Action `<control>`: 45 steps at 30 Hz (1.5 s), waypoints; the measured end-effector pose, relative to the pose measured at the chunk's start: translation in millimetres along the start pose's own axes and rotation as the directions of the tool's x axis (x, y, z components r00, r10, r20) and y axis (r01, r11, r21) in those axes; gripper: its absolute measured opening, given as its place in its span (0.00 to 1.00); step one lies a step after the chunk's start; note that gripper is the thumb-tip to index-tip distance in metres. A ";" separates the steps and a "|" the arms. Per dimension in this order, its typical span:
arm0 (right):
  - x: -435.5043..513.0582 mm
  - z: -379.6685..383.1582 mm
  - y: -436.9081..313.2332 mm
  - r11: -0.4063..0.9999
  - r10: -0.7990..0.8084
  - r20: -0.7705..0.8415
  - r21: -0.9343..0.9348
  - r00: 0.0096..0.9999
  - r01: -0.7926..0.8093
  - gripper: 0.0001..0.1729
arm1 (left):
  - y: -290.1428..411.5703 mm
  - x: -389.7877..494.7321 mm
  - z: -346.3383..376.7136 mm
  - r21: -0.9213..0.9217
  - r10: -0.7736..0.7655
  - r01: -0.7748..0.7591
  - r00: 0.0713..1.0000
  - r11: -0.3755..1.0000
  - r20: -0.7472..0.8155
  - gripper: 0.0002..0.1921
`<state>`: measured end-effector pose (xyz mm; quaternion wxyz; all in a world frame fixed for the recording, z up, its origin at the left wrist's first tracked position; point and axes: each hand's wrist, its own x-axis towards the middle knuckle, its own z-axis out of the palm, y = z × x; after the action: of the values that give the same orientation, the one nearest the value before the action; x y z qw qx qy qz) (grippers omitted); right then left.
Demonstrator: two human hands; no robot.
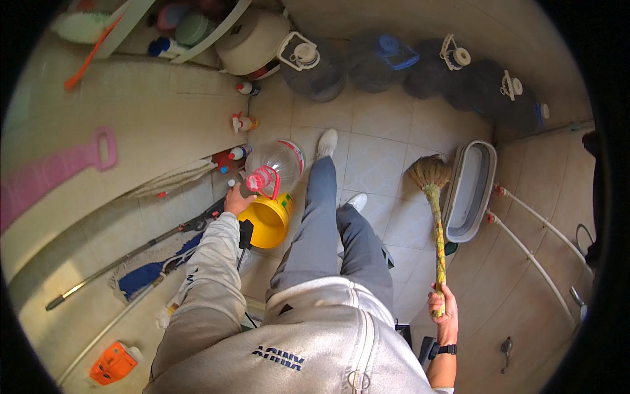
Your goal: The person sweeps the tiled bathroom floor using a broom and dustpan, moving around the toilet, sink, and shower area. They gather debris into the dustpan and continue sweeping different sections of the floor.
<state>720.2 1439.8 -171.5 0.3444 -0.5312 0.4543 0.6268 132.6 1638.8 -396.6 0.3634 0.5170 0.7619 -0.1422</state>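
Observation:
In my right hand is the handle of a broom; its bristle head points away from me, beside a grey oblong tub. My left hand reaches down at the left, next to the yellow bucket and the pink cap and handle of a large clear plastic jug. A small bottle with a white cap is at its fingertips; whether the fingers grip it or anything else cannot be told.
Several large water jugs line the far wall. Small bottles stand along the left wall. A blue flat mop and poles lean at the left. White pipes run along the right wall. My shoes are on the floor tiles.

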 end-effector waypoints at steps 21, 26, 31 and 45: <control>31.2 -7.1 59.8 0.993 -0.114 -0.064 -0.035 0.991 0.112 0.16 | 95.0 67.4 -29.1 0.192 0.295 -0.245 0.905 0.950 -0.306 0.25; 27.5 5.0 76.7 0.972 -0.215 -0.067 -0.109 0.974 0.207 0.17 | 122.6 116.4 -55.6 0.248 0.367 -0.293 0.865 0.923 -0.342 0.25; 15.5 8.3 98.5 0.936 -0.281 -0.053 -0.237 0.958 0.261 0.18 | 136.5 161.0 -61.1 0.246 0.371 -0.303 0.876 0.921 -0.308 0.27; 1.8 49.7 159.5 0.959 -0.137 0.036 -0.247 0.990 0.142 0.16 | 107.6 234.7 -65.8 0.051 0.459 -0.456 0.884 0.888 -0.086 0.35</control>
<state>556.5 1430.3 -139.6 0.3226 -0.5952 0.3303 0.6577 154.5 1884.2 -498.2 0.3420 0.6936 0.6329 -0.0387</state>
